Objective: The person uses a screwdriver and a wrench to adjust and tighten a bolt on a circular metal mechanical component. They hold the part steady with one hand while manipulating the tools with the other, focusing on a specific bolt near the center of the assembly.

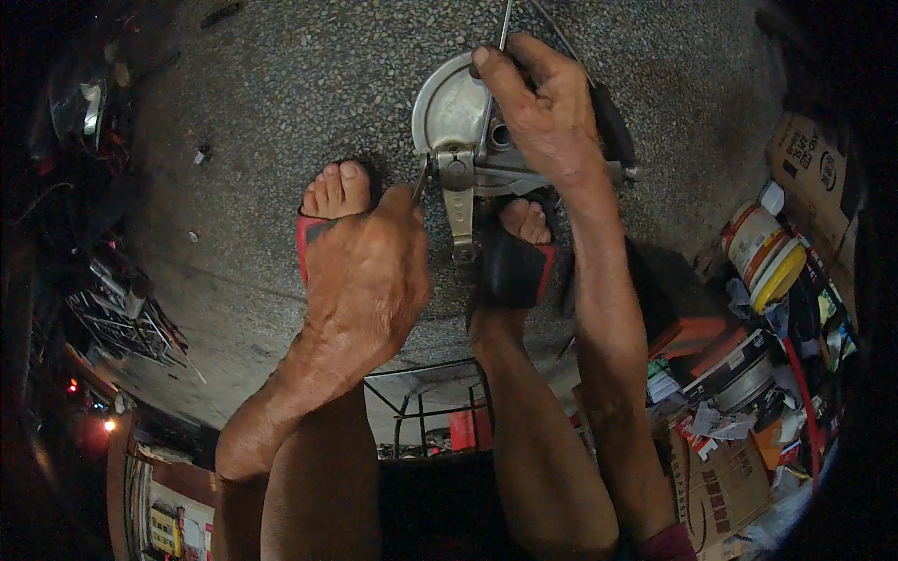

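On the floor ahead lies a round silver metal brake plate [447, 110], with a short lever arm [459, 220] bolted to its near side and pointing back toward me. My left hand [369, 271] is closed around a slim metal tool [422, 178]; its tip reaches the lever arm's bolted end, and my fingers hide most of it. Over the plate's right half, my right hand [557, 117] pinches a thin metal rod [506, 26] between thumb and fingers. The rod's lower end comes down onto the plate. My palm covers part of the plate's right side.
My sandalled feet flank the lever arm; the right sandal [513, 266] is just below the plate. Thin metal rods [126, 323] lie at left. On the right are a yellow-rimmed tub [779, 278], cardboard boxes [720, 491] and litter. A wire-frame stand [421, 411] is between my legs.
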`<state>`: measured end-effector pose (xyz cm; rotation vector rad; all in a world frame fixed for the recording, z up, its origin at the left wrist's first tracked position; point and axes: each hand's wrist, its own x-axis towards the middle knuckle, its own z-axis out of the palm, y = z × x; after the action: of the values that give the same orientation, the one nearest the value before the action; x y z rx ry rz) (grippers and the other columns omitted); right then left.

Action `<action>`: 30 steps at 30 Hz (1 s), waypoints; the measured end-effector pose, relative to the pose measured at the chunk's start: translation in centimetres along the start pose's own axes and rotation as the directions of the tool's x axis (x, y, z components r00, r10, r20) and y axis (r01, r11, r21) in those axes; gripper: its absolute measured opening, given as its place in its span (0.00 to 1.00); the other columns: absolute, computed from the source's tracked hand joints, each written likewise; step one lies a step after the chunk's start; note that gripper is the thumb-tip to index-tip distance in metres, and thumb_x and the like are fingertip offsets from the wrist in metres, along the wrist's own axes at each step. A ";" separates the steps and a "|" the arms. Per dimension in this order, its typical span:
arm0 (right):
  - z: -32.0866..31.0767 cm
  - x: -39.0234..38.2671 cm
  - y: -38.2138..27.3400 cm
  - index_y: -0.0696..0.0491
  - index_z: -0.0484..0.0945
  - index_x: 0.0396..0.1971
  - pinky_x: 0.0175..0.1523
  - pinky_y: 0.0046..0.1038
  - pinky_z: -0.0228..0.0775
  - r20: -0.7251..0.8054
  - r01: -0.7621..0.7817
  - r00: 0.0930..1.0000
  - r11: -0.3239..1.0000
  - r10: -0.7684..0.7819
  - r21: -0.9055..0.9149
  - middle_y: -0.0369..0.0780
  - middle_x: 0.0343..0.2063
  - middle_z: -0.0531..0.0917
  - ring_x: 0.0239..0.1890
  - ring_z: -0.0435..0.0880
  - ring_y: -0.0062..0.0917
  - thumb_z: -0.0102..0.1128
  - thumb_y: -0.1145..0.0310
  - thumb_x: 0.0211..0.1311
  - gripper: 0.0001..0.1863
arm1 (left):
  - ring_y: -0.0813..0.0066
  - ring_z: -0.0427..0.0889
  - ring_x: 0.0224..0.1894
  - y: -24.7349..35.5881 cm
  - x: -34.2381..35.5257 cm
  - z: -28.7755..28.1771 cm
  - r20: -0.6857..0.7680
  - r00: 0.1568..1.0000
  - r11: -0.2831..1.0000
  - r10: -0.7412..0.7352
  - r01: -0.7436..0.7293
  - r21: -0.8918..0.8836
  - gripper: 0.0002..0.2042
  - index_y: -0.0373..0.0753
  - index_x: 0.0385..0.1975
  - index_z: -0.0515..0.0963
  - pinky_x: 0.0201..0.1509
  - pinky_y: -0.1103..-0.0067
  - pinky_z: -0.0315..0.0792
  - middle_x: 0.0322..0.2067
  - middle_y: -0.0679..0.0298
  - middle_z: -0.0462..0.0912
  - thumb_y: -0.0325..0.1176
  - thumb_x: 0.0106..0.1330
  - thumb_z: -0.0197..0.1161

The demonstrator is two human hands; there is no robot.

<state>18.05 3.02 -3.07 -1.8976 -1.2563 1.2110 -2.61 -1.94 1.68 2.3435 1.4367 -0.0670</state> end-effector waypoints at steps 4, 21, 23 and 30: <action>0.0 -0.2 0.0 0.57 0.76 0.25 0.27 0.23 0.56 -0.016 0.003 1.000 0.999 -0.002 0.047 0.29 0.18 0.70 0.24 0.63 0.11 0.61 0.59 0.68 0.17 | 0.35 0.74 0.54 0.5 0.7 -1.9 0.187 0.982 0.992 -0.017 0.040 -0.118 0.16 0.31 0.43 0.76 0.64 0.53 0.64 0.48 0.32 0.75 0.33 0.57 0.61; -0.1 -0.2 -0.4 0.58 0.78 0.26 0.28 0.32 0.64 -0.028 -0.035 0.999 0.999 0.035 0.002 0.40 0.17 0.76 0.20 0.72 0.26 0.60 0.55 0.64 0.19 | 0.35 0.66 0.56 0.9 0.4 -1.7 0.240 0.970 0.957 -0.037 0.104 -0.272 0.18 0.28 0.52 0.75 0.64 0.53 0.58 0.50 0.34 0.69 0.32 0.66 0.56; -0.1 -0.2 -0.4 0.56 0.75 0.23 0.26 0.22 0.56 -0.012 -0.032 0.999 0.999 0.032 0.004 0.28 0.18 0.70 0.24 0.64 0.10 0.62 0.56 0.67 0.19 | 0.37 0.67 0.54 1.0 0.5 -1.5 0.239 0.969 0.944 -0.066 0.138 -0.298 0.16 0.29 0.49 0.76 0.62 0.54 0.59 0.47 0.36 0.70 0.33 0.67 0.56; -1.2 1.7 -1.4 0.60 0.78 0.27 0.29 0.34 0.68 -0.063 -0.050 0.997 0.998 0.047 -0.046 0.43 0.15 0.76 0.20 0.76 0.31 0.61 0.55 0.63 0.20 | 0.45 0.69 0.45 1.6 1.5 -0.9 0.266 0.938 0.852 -0.224 0.321 -0.414 0.14 0.32 0.41 0.79 0.53 0.58 0.61 0.38 0.43 0.72 0.38 0.70 0.56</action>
<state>18.82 5.17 -2.03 -1.9949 -1.2236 1.1472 -0.65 -0.99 2.67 1.6939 1.4827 -0.0473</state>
